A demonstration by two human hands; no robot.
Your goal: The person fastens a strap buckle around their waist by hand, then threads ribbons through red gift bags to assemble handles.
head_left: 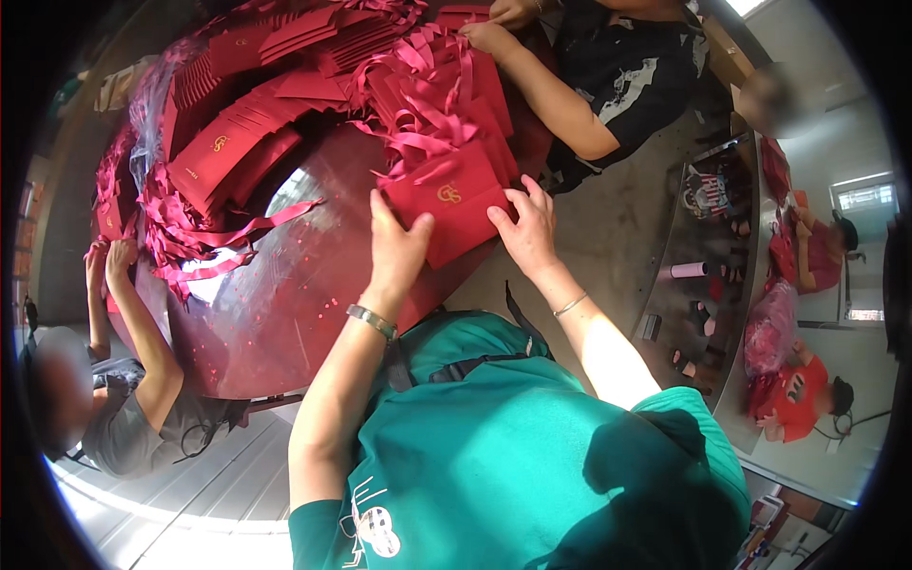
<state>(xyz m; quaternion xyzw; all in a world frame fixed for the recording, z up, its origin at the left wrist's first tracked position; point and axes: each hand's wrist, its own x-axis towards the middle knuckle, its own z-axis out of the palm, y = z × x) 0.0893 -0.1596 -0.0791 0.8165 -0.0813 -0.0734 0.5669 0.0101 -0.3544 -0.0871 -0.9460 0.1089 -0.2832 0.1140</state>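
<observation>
A red paper gift bag [445, 217] with a gold emblem lies in front of me at the table's edge. My left hand [397, 239] grips its left side, the thumb on the front face. On its right side my right hand [529, 226] holds the edge, thumb in front and fingers partly behind. Just beyond it, more red bags with pink ribbon handles [423, 109] are piled up, touching its top. Whether I hold a single bag or several together, I cannot tell.
Stacks of red bags [214, 160] and loose ribbons [195, 249] cover much of the round, shiny table [285, 328]. One person's arm [560, 100] reaches in at far right, another's hands [116, 255] work at left. Beyond stands a dark workbench [689, 247].
</observation>
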